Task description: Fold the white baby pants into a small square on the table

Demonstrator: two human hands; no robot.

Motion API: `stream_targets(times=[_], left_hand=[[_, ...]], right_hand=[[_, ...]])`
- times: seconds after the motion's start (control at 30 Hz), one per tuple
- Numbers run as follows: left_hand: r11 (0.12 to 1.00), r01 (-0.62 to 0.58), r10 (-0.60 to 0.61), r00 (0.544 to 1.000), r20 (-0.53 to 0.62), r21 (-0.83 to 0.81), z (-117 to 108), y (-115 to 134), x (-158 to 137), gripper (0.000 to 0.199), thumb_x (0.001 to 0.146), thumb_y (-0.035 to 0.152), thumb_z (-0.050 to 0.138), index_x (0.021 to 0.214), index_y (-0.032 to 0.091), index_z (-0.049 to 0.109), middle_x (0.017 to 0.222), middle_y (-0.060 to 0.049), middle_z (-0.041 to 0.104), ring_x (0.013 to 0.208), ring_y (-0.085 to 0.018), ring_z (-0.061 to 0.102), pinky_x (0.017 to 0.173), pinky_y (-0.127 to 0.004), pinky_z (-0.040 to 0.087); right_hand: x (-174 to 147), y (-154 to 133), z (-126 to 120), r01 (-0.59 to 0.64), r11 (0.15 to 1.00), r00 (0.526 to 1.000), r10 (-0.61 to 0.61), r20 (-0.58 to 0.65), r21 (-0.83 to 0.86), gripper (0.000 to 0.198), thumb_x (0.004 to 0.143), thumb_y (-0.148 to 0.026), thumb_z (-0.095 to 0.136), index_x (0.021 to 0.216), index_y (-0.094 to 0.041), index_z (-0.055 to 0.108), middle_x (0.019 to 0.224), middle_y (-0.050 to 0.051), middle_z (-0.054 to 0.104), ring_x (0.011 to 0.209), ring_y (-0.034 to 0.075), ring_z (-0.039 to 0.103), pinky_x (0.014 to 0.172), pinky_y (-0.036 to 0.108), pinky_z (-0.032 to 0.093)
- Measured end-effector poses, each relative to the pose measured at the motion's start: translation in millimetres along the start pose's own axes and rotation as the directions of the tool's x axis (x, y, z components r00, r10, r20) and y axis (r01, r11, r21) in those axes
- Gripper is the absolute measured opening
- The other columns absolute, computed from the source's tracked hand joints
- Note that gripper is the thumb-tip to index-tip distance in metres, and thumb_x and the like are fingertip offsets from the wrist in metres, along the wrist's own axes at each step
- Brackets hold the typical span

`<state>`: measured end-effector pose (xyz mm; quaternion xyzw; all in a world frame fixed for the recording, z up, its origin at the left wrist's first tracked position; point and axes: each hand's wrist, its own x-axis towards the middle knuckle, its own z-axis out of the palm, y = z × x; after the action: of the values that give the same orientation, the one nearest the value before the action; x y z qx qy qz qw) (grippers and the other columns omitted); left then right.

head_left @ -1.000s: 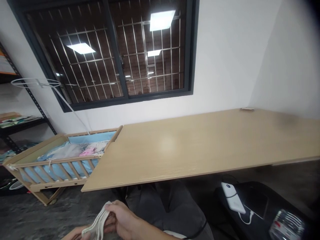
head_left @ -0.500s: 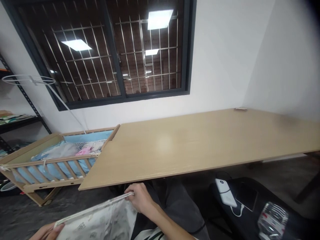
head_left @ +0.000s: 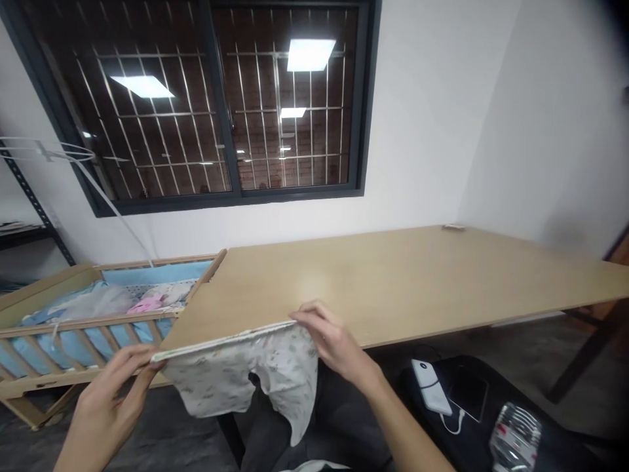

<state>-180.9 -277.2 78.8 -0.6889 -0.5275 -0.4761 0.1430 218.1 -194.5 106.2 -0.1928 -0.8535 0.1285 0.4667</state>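
A small pair of white printed shorts (head_left: 221,377) hangs in front of the table's near edge, its waistband stretched taut between my hands. My left hand (head_left: 115,387) pinches the left end of the waistband between thumb and fingers. At the other end, my right hand (head_left: 329,334) grips the waistband, close above the tabletop's front edge. Two legs of the shorts dangle below, with a dark gap between them. The wooden table (head_left: 393,278) lies just beyond.
To the left stands a wooden crib (head_left: 78,321) with blue lining and pink and white cloths. On a black seat at right lie a white power bank (head_left: 431,385) with a cable, a dark phone (head_left: 469,392) and a clear plastic bottle (head_left: 515,436). A barred window is behind.
Both hands have risen with the shorts from low near my lap to the height of the table edge. The shorts now hang spread out, and the view has shifted slightly right.
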Motion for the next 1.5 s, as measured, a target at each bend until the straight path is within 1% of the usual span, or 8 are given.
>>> stream_targets(times=[0.2,0.4,0.6,0.93,1.13,1.23,1.37,1.5], left_hand=[[0.996,-0.070,0.072,0.996,0.049,-0.053,48.6,37.9,90.1,0.023,0.092,0.048,0.061,0.099,0.027,0.069,0.086,-0.002,0.070,0.072,-0.021,0.060,0.068,-0.032,0.049],[1.000,0.025,-0.025,0.971,0.237,0.002,138.3,13.5,148.8,0.023,0.094,0.045,0.055,0.095,0.024,0.064,0.091,-0.003,0.072,0.078,-0.021,0.063,0.072,-0.031,0.045],[0.971,0.133,-0.212,0.863,0.458,0.200,227.1,-6.6,164.5,0.020,0.099,0.033,0.045,0.091,0.022,0.059,0.095,-0.007,0.071,0.090,-0.023,0.065,0.069,-0.029,0.039],[0.888,0.263,-0.440,0.725,0.531,0.377,329.7,-37.7,156.4,0.020,0.102,0.030,0.046,0.105,0.016,0.061,0.112,-0.014,0.069,0.103,-0.023,0.063,0.081,-0.033,0.048],[0.852,0.304,-0.506,0.689,0.519,0.427,340.1,-26.3,161.6,0.038,0.096,0.043,0.062,0.125,0.017,0.060,0.126,-0.009,0.063,0.110,-0.024,0.063,0.095,-0.048,0.054],[0.865,0.285,-0.479,0.712,0.513,0.412,331.1,-3.1,171.1,0.036,0.100,0.034,0.055,0.128,0.011,0.056,0.133,-0.019,0.059,0.123,-0.030,0.056,0.102,-0.048,0.046],[0.954,0.155,-0.285,0.729,0.622,0.255,311.5,55.8,161.1,0.029,0.102,0.029,0.044,0.120,0.011,0.058,0.131,-0.021,0.061,0.123,-0.030,0.055,0.100,-0.039,0.041],[1.000,0.006,0.011,0.621,0.784,-0.019,290.1,135.9,99.6,0.043,0.088,0.063,0.060,0.095,0.022,0.066,0.096,-0.007,0.071,0.091,-0.025,0.067,0.077,-0.033,0.049]], right_hand=[[38.1,42.2,-49.6,-0.041,0.959,0.990,0.001,-0.141,-0.282,0.027,0.102,-0.023,0.051,0.126,-0.022,0.065,0.101,0.009,0.066,0.093,0.021,0.066,0.084,0.035,0.055],[67.8,129.2,-73.1,-0.184,0.903,0.980,0.137,-0.147,-0.389,0.011,0.098,-0.028,0.059,0.100,-0.021,0.067,0.097,0.007,0.072,0.090,0.021,0.065,0.084,0.035,0.052],[67.2,237.7,-50.9,-0.292,0.853,0.940,0.340,0.034,-0.433,0.016,0.097,-0.014,0.051,0.098,-0.017,0.066,0.098,0.008,0.071,0.090,0.020,0.064,0.081,0.029,0.047],[54.0,356.4,4.9,-0.463,0.705,0.788,0.605,0.115,-0.537,0.023,0.096,-0.008,0.051,0.112,-0.012,0.067,0.118,0.014,0.063,0.101,0.019,0.060,0.090,0.025,0.044],[57.5,378.6,24.1,-0.529,0.647,0.732,0.675,0.091,-0.549,0.028,0.094,-0.010,0.054,0.119,-0.015,0.067,0.123,0.015,0.062,0.110,0.021,0.059,0.096,0.026,0.042],[61.7,379.1,25.0,-0.575,0.617,0.706,0.706,0.056,-0.538,0.032,0.094,-0.013,0.056,0.124,-0.013,0.066,0.126,0.017,0.064,0.111,0.021,0.061,0.096,0.025,0.043],[68.1,376.0,20.5,-0.644,0.577,0.661,0.750,0.013,-0.502,0.028,0.093,-0.017,0.060,0.117,-0.009,0.070,0.114,0.016,0.072,0.102,0.021,0.066,0.089,0.024,0.046],[70.0,369.8,17.1,-0.698,0.548,0.626,0.779,-0.022,-0.460,0.018,0.090,-0.020,0.064,0.102,-0.013,0.076,0.101,0.012,0.076,0.092,0.020,0.069,0.082,0.023,0.048]])
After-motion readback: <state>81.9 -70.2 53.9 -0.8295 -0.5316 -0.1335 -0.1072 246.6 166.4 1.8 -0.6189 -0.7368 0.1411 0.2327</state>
